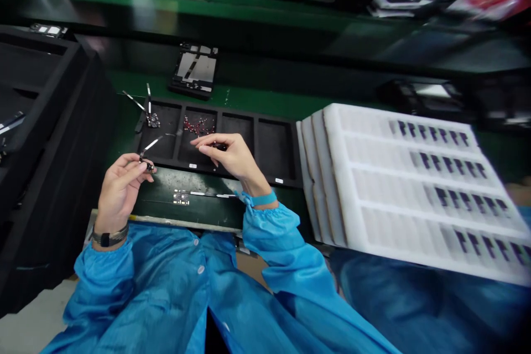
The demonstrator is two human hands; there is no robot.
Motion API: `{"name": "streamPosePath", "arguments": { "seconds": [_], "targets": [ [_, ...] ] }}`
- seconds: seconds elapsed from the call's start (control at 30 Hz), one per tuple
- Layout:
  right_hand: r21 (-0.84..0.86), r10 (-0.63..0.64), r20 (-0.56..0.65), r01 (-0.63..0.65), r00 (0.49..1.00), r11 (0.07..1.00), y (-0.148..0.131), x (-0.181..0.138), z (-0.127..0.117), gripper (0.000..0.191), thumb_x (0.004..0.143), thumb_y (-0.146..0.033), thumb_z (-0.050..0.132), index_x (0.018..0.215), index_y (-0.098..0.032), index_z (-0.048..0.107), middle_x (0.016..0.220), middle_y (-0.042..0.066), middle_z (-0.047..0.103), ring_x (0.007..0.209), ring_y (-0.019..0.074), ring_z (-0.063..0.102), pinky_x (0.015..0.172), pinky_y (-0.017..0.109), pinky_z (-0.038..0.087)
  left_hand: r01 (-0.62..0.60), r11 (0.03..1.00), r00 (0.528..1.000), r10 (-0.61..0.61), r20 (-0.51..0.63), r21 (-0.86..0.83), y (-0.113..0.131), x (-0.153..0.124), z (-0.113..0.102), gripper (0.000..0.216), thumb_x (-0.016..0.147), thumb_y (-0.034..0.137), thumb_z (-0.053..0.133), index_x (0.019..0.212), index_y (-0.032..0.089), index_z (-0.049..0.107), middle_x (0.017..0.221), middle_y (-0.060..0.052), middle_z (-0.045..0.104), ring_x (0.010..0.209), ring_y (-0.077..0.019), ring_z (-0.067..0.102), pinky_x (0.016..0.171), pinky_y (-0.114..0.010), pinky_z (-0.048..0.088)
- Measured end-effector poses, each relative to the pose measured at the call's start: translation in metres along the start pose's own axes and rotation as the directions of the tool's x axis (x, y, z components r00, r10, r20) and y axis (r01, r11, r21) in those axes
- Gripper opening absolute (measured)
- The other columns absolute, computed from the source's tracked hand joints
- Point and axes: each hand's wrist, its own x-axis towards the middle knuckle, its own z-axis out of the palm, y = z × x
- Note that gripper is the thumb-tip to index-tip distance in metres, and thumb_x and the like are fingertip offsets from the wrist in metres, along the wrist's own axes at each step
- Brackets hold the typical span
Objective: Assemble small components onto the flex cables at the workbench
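My left hand (122, 185) pinches a small circuit board (148, 166) with a thin flex cable (151, 144) sticking up from it. My right hand (232, 156) hovers over the black compartment tray (277, 149), thumb and index finger close together. Something dark shows under its curled fingers, too hidden to name. Just beyond it, a cluster of tiny red and black wired parts (199, 125) lies in the second compartment. In the leftmost compartment rests a small board with upright flex strips (153, 120). Nearer me, another board piece (181, 197) with a long flex strip lies on the green bench.
White foam trays (352, 188) are stacked at the right, the top one holding rows of dark-ended parts. Black trays (78, 110) pile up at the left. Behind the compartment tray lies a flat device part (194, 69). A raised green shelf (257, 11) runs along the back.
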Motion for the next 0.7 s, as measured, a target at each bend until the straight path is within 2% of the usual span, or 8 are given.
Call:
{"name": "streamPosePath", "arguments": {
  "seconds": [0.13,0.27,0.4,0.5,0.6,0.7],
  "targets": [
    [0.108,0.034,0.035,-0.038,0.999,0.993,0.002,-0.001,0.003,0.033,0.083,-0.044,0.084,0.099,-0.015,0.08,0.089,0.009,0.084,0.048,0.0088,0.047,0.046,0.026,0.039,-0.047,0.998,0.999,0.047,0.0,0.042,-0.002,0.005,0.016,0.036,0.068,0.02,0.094,0.092,0.017,0.067,0.083,-0.003,0.079,0.077,-0.0169,0.076,0.064,-0.024,0.061],
    [0.154,0.023,0.017,-0.025,1.0,0.988,0.003,-0.002,0.006,0.033,0.083,-0.045,0.085,0.094,-0.015,0.078,0.086,0.009,0.083,0.05,0.0099,0.051,0.045,0.024,0.037,-0.085,0.995,0.996,0.087,-0.032,0.055,-0.005,0.01,0.032,0.039,0.063,0.021,0.096,0.089,0.016,0.068,0.08,-0.005,0.079,0.077,-0.0189,0.077,0.062,-0.024,0.06],
    [0.086,-0.011,0.025,0.009,1.0,0.996,-0.005,-0.008,0.01,0.029,0.089,-0.044,0.081,0.092,-0.015,0.081,0.08,0.006,0.081,0.052,0.0103,0.052,0.048,0.025,0.039,-0.123,0.987,0.99,0.129,-0.054,0.104,-0.013,0.016,0.043,0.036,0.062,0.023,0.096,0.087,0.016,0.071,0.079,-0.004,0.079,0.069,-0.0168,0.075,0.061,-0.025,0.06],
    [0.028,-0.041,0.058,0.039,0.997,0.999,-0.011,-0.012,0.014,0.028,0.091,-0.044,0.078,0.091,-0.016,0.081,0.08,0.006,0.08,0.066,0.0151,0.064,0.06,0.027,0.048,-0.147,0.975,0.986,0.157,-0.048,0.168,-0.019,0.02,0.049,0.033,0.065,0.024,0.094,0.09,0.015,0.074,0.078,-0.004,0.08,0.06,-0.013,0.07,0.06,-0.024,0.057],
    [-0.015,-0.047,0.102,0.048,0.994,0.999,-0.013,-0.013,0.019,0.031,0.093,-0.046,0.076,0.089,-0.016,0.08,0.078,0.006,0.079,0.074,0.0183,0.07,0.07,0.029,0.053,-0.143,0.969,0.988,0.152,-0.031,0.2,-0.024,0.022,0.053,0.033,0.065,0.026,0.094,0.09,0.014,0.076,0.077,-0.005,0.08,0.061,-0.0144,0.071,0.057,-0.023,0.055],
    [-0.047,-0.035,0.145,0.042,0.989,0.998,-0.011,-0.013,0.02,0.031,0.093,-0.045,0.075,0.089,-0.015,0.08,0.075,0.005,0.078,0.071,0.0175,0.068,0.069,0.029,0.052,-0.123,0.97,0.992,0.128,-0.011,0.208,-0.026,0.021,0.055,0.033,0.065,0.027,0.094,0.089,0.014,0.077,0.078,-0.006,0.08,0.062,-0.0154,0.071,0.056,-0.024,0.054]
  ]
}}
